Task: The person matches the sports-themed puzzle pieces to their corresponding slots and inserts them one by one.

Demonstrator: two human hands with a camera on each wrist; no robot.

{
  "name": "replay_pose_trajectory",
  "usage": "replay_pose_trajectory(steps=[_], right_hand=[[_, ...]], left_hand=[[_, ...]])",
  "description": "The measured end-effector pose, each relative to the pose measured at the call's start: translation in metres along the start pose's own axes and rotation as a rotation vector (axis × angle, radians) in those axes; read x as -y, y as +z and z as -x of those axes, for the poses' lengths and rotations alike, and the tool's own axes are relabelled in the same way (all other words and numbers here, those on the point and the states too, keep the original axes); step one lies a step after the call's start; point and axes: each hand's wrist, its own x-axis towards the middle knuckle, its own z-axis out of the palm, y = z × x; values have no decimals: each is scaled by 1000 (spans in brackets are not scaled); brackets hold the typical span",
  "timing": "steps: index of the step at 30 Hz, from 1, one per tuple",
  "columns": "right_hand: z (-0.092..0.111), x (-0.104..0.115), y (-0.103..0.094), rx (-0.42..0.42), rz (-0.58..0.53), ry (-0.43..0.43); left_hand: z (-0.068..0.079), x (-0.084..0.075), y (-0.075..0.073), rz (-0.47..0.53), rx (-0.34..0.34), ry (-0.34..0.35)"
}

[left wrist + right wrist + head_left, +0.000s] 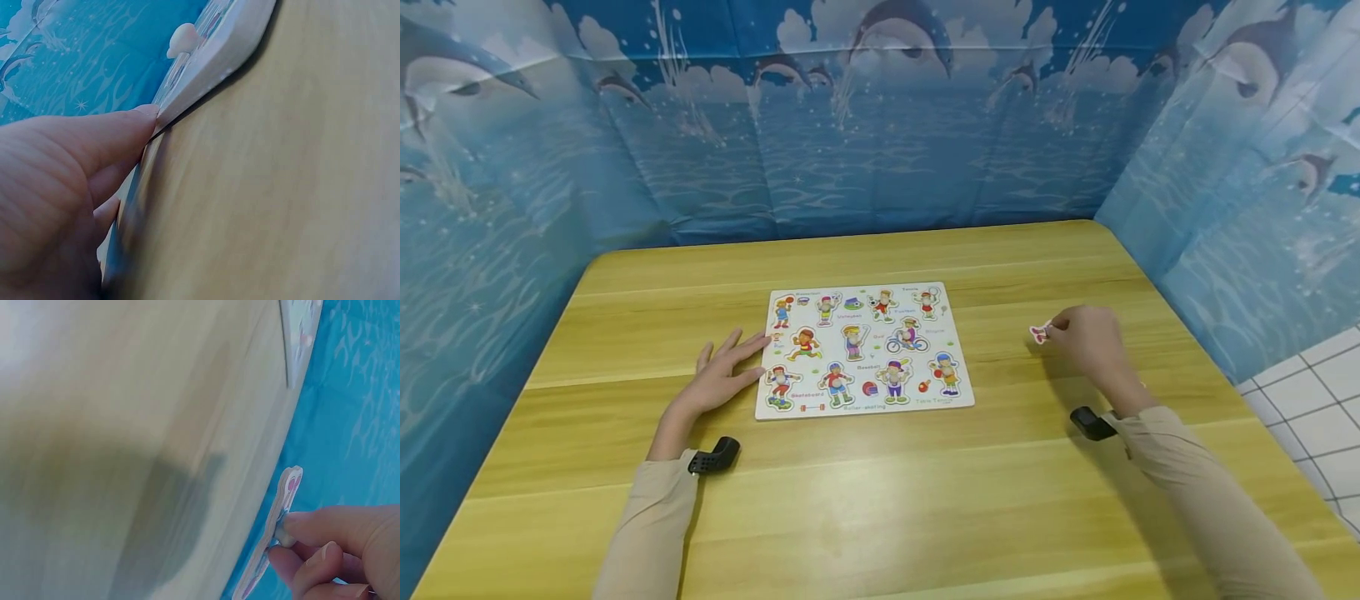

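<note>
A white wooden puzzle board (831, 333) printed with sports figures lies flat on the table. My left hand (718, 375) reaches to the board's left edge with fingers spread. In the left wrist view, the thumb (119, 137) touches the side of the board (215, 65), near a pale round knob (184, 39). Off to the right of the board, my right hand (1086, 342) holds a small flat puzzle piece (1039, 333) above the table. Thumb and forefinger pinch its pale knob (284, 536) in the right wrist view. The fingers partly hide the printed side.
The yellow wood-grain table (880, 492) extends around the board. Behind it and along both sides hangs a blue curtain (880, 167) with dolphins. White floor tiles (1322, 412) show past the table's right edge. Each wrist wears a black device (1092, 423).
</note>
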Motion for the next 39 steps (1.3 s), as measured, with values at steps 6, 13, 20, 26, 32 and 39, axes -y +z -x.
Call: replay_pose_trajectory(steps=[6,13,20,26,32,39], right_hand=[[-9,17,7,-35,-23,-42],[-20,42,15,-130,-20,-146],[-30,65,20,-102,-19,-168],[-37,82,22,-47,-45,-148],[-44,97,25,-33,-49,-170],[-51,116,33,-12,-70,-237]], left_hand=[[0,1,1,-2,0,-3],[-2,2,0,-5,3,6],[-2,2,0,-3,3,9],[-1,3,0,-9,-3,5],[-1,4,-1,-14,-6,7],[-2,3,0,-14,-4,3]])
